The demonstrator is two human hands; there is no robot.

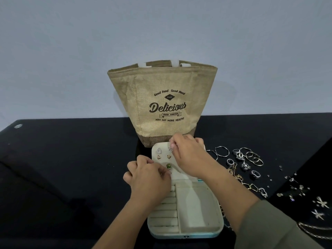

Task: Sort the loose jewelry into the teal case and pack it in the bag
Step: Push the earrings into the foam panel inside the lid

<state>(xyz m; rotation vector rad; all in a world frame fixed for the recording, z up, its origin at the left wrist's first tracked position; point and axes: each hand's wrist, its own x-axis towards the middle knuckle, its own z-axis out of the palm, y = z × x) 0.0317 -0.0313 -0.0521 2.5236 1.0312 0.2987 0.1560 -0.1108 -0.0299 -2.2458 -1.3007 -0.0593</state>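
The teal case (186, 236) lies open on the black table, its cream lining showing ring rolls on the left and a compartment on the right. Its upright earring panel (162, 160) carries two triangular studs, two small heart studs and a green stone earring (168, 166). My left hand (149, 177) curls its fingers at the panel's lower left, beside the green earring. My right hand (188, 155) grips the panel's upper right edge, fingers curled over the top. The burlap bag (161, 105) printed "Delicious" stands open right behind the case.
Loose jewelry lies right of the case: silver hoops (221, 151), several rings (248, 159), a gold chain (240, 178) and small star-shaped pieces (319, 207). The table's right edge cuts diagonally near them. A wall rises behind the bag.
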